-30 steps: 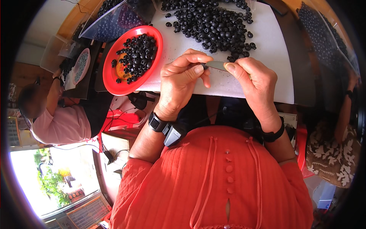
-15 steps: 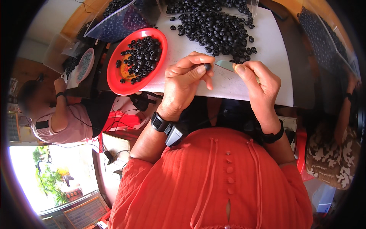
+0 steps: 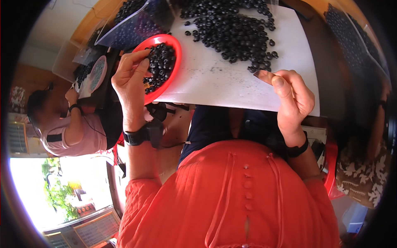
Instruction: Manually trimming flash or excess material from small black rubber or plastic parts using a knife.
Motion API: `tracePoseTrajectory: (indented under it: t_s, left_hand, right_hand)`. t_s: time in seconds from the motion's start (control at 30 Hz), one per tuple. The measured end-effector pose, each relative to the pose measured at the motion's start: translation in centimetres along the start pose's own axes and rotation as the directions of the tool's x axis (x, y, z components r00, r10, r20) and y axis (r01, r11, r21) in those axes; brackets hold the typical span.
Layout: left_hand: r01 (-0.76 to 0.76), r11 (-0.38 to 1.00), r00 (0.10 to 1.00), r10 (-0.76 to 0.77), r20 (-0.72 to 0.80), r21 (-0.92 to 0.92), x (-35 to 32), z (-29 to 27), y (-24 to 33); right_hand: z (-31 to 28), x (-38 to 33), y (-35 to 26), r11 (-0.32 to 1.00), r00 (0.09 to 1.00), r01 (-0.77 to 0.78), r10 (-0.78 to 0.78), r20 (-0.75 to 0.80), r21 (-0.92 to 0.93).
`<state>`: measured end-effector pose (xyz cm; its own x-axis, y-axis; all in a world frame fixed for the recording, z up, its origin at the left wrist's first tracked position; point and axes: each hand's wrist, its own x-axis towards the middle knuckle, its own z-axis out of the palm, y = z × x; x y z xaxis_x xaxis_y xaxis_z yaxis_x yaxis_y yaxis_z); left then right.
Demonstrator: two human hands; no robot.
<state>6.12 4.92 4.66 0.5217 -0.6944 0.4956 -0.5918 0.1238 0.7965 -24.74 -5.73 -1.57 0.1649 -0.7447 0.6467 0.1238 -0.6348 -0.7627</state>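
Note:
My left hand (image 3: 131, 76) is over the left part of a red plastic bowl (image 3: 178, 62), its thumb and forefinger slightly apart with nothing visible between them. Small black round bead-like pieces (image 3: 160, 66), several showing holes, lie inside the bowl. On the right, my right hand (image 3: 294, 93) is closed around a small thin knife blade (image 3: 261, 75). The blade's tip points toward the near end of a big heap of the same black pieces (image 3: 235, 37). That heap spreads over a white board (image 3: 206, 84), where dark specks are scattered.
A clear plastic bin (image 3: 132, 31) of black pieces stands behind the bowl. Another clear bin (image 3: 351, 41) is at the far right. A person in a pink top (image 3: 84, 130) sits at the left beside a pink tray (image 3: 98, 74). Another person in leaf-patterned clothing (image 3: 359, 177) is at the right.
My left hand, which held one black piece near the blade, has moved left over the red bowl, and the piece no longer shows. My right hand has shifted slightly right with the blade.

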Motion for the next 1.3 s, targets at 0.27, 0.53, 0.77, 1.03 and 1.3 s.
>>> tracePoseTrajectory:
  t_s: [0.27, 0.53, 0.77, 1.03, 1.3]
  left_hand:
    - [-0.440, 0.890, 0.848, 0.368, 0.382, 0.120, -2.3, 10.0, 1.3]
    - [-0.607, 0.773, 0.723, 0.442, 0.531, 0.183, -2.8, 15.8, 2.6]
    - [-0.615, 0.768, 0.718, 0.450, 0.531, 0.181, -2.6, 14.8, 3.1]
    - [-0.533, 0.826, 0.780, 0.396, 0.485, 0.182, -3.8, 13.3, 1.9]
    - [-0.541, 0.832, 0.767, 0.429, 0.477, 0.122, -4.0, 14.0, 2.0]
  right_hand:
    - [-0.5, -0.2, 0.6, 0.965, 0.996, 0.018, 0.006, -0.091, 0.263]
    - [-0.9, -0.5, 1.3, 0.952, 0.995, 0.025, 0.004, -0.095, 0.306]
    - [-1.3, -0.4, 0.7, 0.964, 0.999, -0.006, 0.018, -0.044, 0.266]
    - [-0.7, -0.2, 1.1, 0.960, 0.998, 0.018, 0.001, -0.067, 0.280]
    - [-0.2, -0.4, 1.4, 0.952, 0.997, 0.007, 0.015, -0.072, 0.306]
